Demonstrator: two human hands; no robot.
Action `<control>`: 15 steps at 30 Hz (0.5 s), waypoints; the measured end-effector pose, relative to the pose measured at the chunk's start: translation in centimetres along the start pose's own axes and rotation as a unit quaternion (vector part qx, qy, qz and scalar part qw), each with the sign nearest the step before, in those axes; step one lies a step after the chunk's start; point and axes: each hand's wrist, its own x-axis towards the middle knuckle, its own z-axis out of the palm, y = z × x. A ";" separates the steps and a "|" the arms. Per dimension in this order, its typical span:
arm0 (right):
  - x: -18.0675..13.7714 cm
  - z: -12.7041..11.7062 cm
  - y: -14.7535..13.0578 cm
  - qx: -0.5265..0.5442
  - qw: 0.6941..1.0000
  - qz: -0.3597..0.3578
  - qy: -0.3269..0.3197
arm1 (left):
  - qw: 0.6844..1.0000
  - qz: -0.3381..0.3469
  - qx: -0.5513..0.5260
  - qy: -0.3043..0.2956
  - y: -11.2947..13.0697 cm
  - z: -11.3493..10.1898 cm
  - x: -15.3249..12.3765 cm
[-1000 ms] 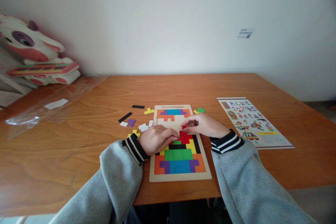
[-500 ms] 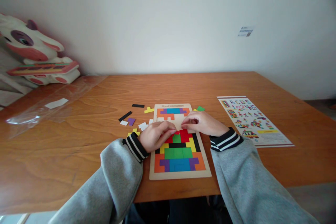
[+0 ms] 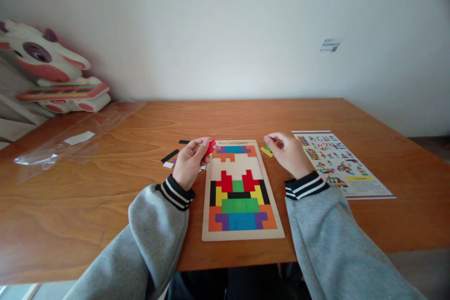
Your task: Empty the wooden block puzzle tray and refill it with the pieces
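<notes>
My left hand [image 3: 190,161] is closed around a red puzzle piece [image 3: 210,147], lifted over the upper left corner of the wooden puzzle board [image 3: 242,235]. A thin yellow edge shows by its fingers. Beyond the board's right side, my right hand [image 3: 286,150] has its thumb and fingers drawn together; what they hold, if anything, is hidden. Beside its fingertips lie a yellow piece [image 3: 266,152] and a partly hidden green piece [image 3: 268,148]. Coloured pieces fill the board's lower half, among them two red ones [image 3: 227,182] flanking a green piece [image 3: 238,186]. Bare wood shows across its upper middle.
Black strips [image 3: 169,155] and white pieces [image 3: 168,165] lie left of the board, partly behind my left hand. A printed pattern sheet [image 3: 355,168] is on the right. A clear plastic bag [image 3: 52,154] and a cow-shaped toy keyboard [image 3: 66,91] are at the left.
My left hand has moved up and left off the middle of the board, now with a red piece in it. My right hand has drawn back right, to the loose green and yellow pieces.
</notes>
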 end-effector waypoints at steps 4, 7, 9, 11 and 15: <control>0.4 -0.4 2.7 -0.050 0.998 0.040 0.011 | 0.991 -0.056 -0.107 0.049 0.7 -0.3 0.4; 0.3 -0.5 3.7 -0.057 0.996 0.064 -0.031 | 0.985 -0.074 -0.136 0.079 1.0 -0.5 0.5; 0.1 -0.3 4.0 -0.045 0.995 0.067 -0.058 | 0.982 -0.085 -0.146 0.085 1.1 -0.4 0.5; 0.0 -0.1 4.3 -0.031 0.995 0.059 -0.077 | 0.978 -0.101 -0.156 0.090 1.2 -0.4 0.5; 0.0 0.1 4.5 -0.019 0.992 0.065 -0.106 | 0.970 -0.113 -0.180 0.120 1.8 -0.6 0.7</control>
